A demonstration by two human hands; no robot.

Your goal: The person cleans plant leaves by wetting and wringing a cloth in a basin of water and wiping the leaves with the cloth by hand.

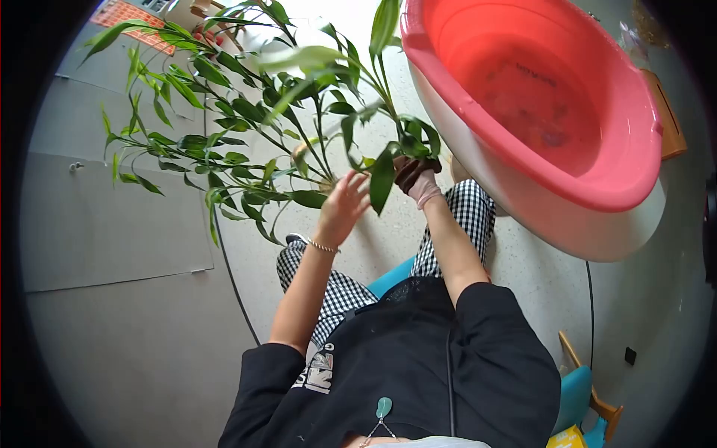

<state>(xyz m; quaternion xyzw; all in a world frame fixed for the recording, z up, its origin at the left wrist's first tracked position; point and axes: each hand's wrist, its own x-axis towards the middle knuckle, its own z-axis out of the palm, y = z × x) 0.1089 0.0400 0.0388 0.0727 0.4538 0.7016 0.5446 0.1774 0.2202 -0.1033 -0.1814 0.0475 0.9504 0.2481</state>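
Note:
A tall leafy plant (246, 112) with long narrow green leaves and thin stems spreads over the upper left and middle. My left hand (346, 203), bare and with a bracelet at the wrist, is beside the base of its stems, fingers stretched and apart. On my right hand (420, 183) is a glove, dark brown over the fingers with a pale pink cuff. Its fingers curl around a leafy stem (411, 142), and leaves hide part of them. Where the stems end below is hard to make out.
A large pink and white tub (478, 127) with shallow water stands close by my right arm. A blue chair (571, 399) with wooden legs is at the lower right. Grey panels (112, 224) stand on the left, and an orange grid mat (134, 24) is at the top left.

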